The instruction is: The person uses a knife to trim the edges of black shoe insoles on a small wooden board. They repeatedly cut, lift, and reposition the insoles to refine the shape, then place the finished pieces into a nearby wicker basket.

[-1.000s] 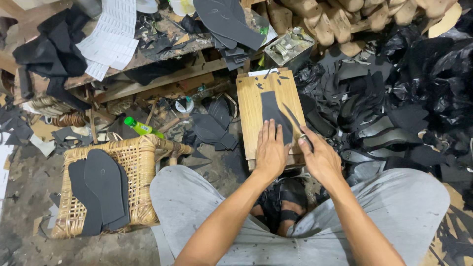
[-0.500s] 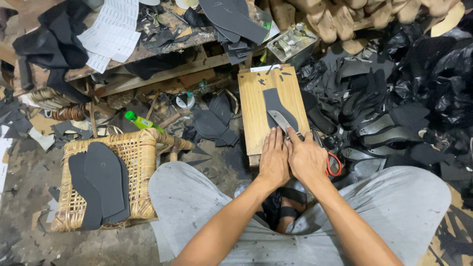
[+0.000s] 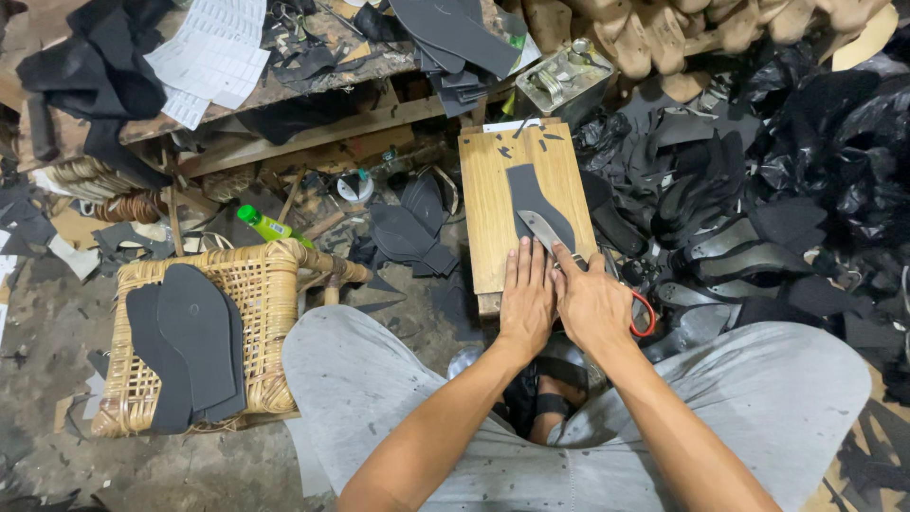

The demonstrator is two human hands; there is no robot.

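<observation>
On board [image 3: 493,204], knife [image 3: 542,228] over sole [image 3: 531,192]

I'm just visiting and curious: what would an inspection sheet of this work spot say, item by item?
Surface: worn rectangular wooden cutting board, flecked with dark scraps.
Job's things: dark grey sole-shaped cut-out lying on the board; metal knife blade resting on it.
Hands: left hand pressed flat on the board's near end; right hand gripping the knife.
Clutter: woven wicker basket topped with dark insoles; green plastic bottle; white printed papers.
Cables: nothing seen.
Surroundings: heap of black shoe soles; tan wooden shoe lasts.
</observation>
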